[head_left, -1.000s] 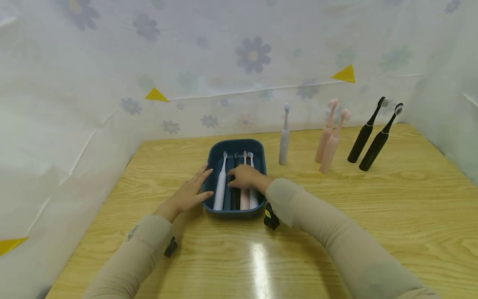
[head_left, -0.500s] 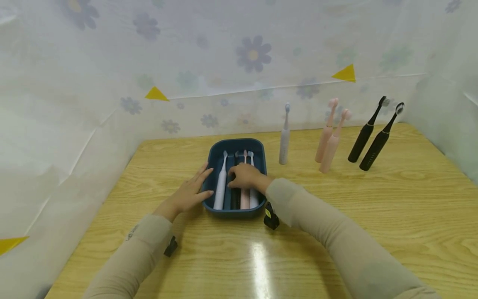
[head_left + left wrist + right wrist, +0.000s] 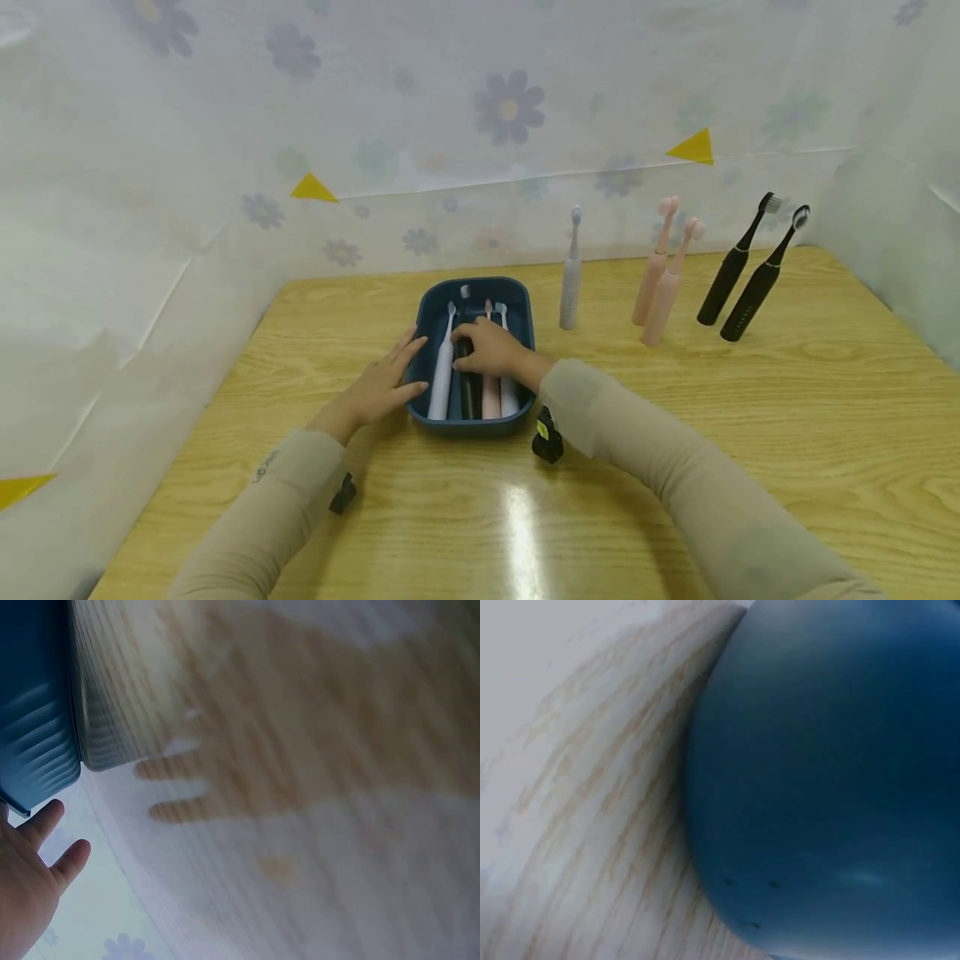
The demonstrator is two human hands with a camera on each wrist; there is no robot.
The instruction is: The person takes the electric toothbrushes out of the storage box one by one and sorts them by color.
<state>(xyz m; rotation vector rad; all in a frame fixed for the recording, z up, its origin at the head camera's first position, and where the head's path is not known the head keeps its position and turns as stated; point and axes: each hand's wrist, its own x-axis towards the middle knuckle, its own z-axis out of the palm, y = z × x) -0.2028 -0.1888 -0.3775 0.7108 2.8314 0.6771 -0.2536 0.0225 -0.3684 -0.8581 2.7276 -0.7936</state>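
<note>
A dark blue box [image 3: 474, 427] stands on the table with electric toothbrushes lying in it. My right hand [image 3: 491, 348] reaches in from the right and grips a black toothbrush [image 3: 470, 398], whose head end now tips upward. Left of that lies a white toothbrush [image 3: 441, 383]; a pink toothbrush [image 3: 491, 400] and another white toothbrush [image 3: 509, 400] lie to the right, partly hidden under the hand. With fingers spread, my left hand [image 3: 375, 392] rests at the box's left rim. The left wrist view shows these fingers beside the box wall [image 3: 37, 712]. Only the box's outside [image 3: 817, 787] fills the right wrist view.
Behind and right of the box, more toothbrushes stand upright: a pale one [image 3: 571, 292], two pink ones, the nearer pink toothbrush [image 3: 663, 308] in front, and two black ones, the nearer black toothbrush [image 3: 752, 302] farthest right. A flowered white sheet [image 3: 420, 108] hangs behind the wooden table [image 3: 420, 525].
My right hand has moved slightly up and left with the black toothbrush, raising its head end above the others. My left hand has stayed in place.
</note>
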